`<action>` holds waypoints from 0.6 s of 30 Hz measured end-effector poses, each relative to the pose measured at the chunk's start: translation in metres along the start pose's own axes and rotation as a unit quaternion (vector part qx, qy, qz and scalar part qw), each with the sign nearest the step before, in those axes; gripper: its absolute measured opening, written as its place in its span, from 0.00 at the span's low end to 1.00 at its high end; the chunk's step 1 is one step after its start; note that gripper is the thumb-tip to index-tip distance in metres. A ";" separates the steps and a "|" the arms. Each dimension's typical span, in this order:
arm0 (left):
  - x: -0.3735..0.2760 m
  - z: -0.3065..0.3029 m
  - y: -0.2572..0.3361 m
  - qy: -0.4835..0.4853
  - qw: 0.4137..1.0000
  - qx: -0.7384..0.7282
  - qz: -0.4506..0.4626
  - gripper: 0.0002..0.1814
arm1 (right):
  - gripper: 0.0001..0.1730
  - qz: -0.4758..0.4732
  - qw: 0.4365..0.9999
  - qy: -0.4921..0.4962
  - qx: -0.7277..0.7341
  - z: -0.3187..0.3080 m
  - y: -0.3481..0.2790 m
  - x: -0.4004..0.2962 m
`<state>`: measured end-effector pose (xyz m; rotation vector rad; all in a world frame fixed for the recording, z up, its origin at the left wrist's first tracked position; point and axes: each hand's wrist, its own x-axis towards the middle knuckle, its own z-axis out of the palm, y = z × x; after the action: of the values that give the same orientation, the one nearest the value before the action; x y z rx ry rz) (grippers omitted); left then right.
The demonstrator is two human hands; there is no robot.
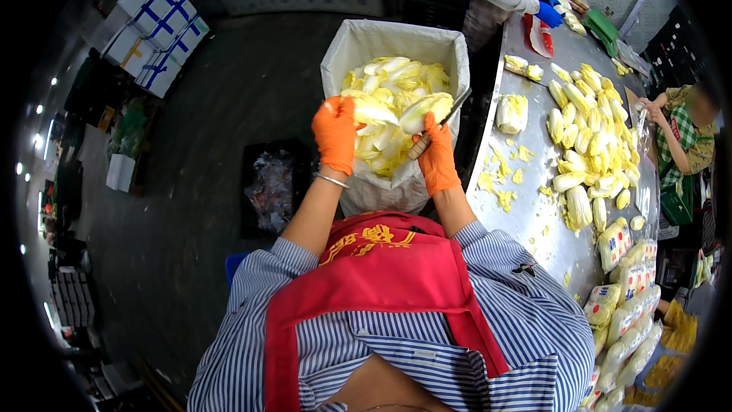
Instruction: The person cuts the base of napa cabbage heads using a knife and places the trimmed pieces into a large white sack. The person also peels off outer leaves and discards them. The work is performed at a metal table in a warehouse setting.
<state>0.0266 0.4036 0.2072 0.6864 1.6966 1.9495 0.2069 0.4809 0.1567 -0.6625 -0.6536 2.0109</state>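
Note:
My left hand (334, 136), in an orange glove, grips a pale yellow napa cabbage leaf (370, 110), slightly blurred. In my right hand (437, 157), also gloved in orange, are a small napa cabbage head (426, 112) and a knife (419, 147) with a wooden handle. Its dark blade (457, 105) points up and to the right, behind the head. Both hands are above the near part of a large bin with a white woven liner (394, 31). Loose cabbage leaves (384, 151) fill much of what shows inside it. My gloved palms are hidden.
To the right stands a metal table (523, 214) bearing a pile of small cabbage heads (595, 126), leaf scraps and packed bags (629, 292). One co-worker in blue gloves (549, 14) is at its far end, another person (686, 131) across it. A black crate (274, 189) sits left of the bin.

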 end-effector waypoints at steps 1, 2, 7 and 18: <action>0.007 -0.005 -0.002 0.012 0.999 -0.033 -0.008 0.10 | 0.23 -0.026 0.998 -0.009 0.054 -0.008 0.003 0.009; 0.012 -0.010 -0.005 0.048 0.998 -0.028 0.018 0.11 | 0.23 -0.027 0.998 -0.022 0.061 -0.021 0.003 0.013; 0.040 -0.012 -0.019 0.025 0.972 0.165 0.166 0.22 | 0.23 -0.001 0.995 -0.055 0.087 -0.029 -0.002 0.012; -0.001 0.026 -0.012 -0.289 0.942 0.080 0.149 0.26 | 0.23 0.045 0.985 -0.129 -0.101 0.003 -0.014 -0.009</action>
<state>0.0441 0.4244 0.1980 1.4844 1.4382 1.5649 0.2171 0.4791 0.1698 -0.5609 -1.0080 2.1525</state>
